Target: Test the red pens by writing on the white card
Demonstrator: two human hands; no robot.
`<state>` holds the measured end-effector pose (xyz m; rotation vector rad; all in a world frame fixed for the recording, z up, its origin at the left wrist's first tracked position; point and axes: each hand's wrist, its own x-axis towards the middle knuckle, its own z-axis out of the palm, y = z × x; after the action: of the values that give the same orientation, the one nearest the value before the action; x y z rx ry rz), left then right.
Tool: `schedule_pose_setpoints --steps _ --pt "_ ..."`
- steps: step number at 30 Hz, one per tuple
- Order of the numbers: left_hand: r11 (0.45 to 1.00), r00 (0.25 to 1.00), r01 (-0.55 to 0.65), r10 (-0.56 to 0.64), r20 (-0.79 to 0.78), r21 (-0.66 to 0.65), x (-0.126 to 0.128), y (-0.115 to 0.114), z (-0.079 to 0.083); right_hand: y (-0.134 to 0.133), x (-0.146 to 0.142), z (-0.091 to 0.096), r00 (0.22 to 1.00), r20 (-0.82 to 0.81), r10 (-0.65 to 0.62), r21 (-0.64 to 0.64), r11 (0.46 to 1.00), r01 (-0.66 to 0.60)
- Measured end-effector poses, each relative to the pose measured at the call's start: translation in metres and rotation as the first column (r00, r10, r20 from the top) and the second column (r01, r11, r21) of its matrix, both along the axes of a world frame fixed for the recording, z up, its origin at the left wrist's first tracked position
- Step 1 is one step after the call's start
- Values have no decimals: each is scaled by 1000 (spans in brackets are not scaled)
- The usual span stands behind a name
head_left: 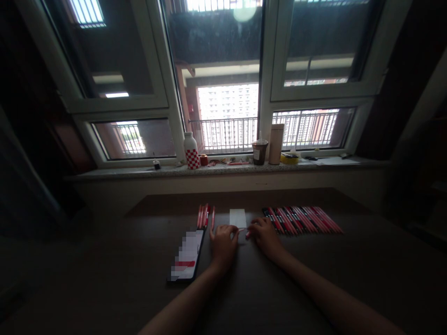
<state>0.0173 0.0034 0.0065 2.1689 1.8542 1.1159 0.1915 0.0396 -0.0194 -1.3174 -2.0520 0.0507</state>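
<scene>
My left hand (223, 243) is closed in a pinch on a thin pale stick (241, 229), whose tip points right. Across from it, my right hand (267, 238) pinches a small pink-red piece (247, 235), too small and dark to name. A white paper (237, 217) lies flat just beyond both hands. One pink pencil-like stick (213, 217) lies beside my left fingers, and a small group of similar sticks (202, 216) is to its left. Right of my right hand, a long row of red, pink and black pencil-like sticks (302, 220) lies side by side.
A phone (188, 256) with a lit screen lies left of my left hand on the dark table (244, 298). On the windowsill (223, 169) stand a checkered bottle (191, 151), a drink cup (259, 152), a tall tan box (276, 144) and a yellow roll (289, 159).
</scene>
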Motion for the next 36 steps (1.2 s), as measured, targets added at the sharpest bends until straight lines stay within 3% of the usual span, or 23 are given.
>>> schedule_pose_setpoints --steps 15,36 --pt "1000 999 -21 21 -37 -11 0 -2 2 -3 -1 2 1000 -9 23 -79 997 -24" --pt "1000 999 -27 27 -38 6 0 0 -1 -6 -1 8 997 -78 -15 -44 999 11"
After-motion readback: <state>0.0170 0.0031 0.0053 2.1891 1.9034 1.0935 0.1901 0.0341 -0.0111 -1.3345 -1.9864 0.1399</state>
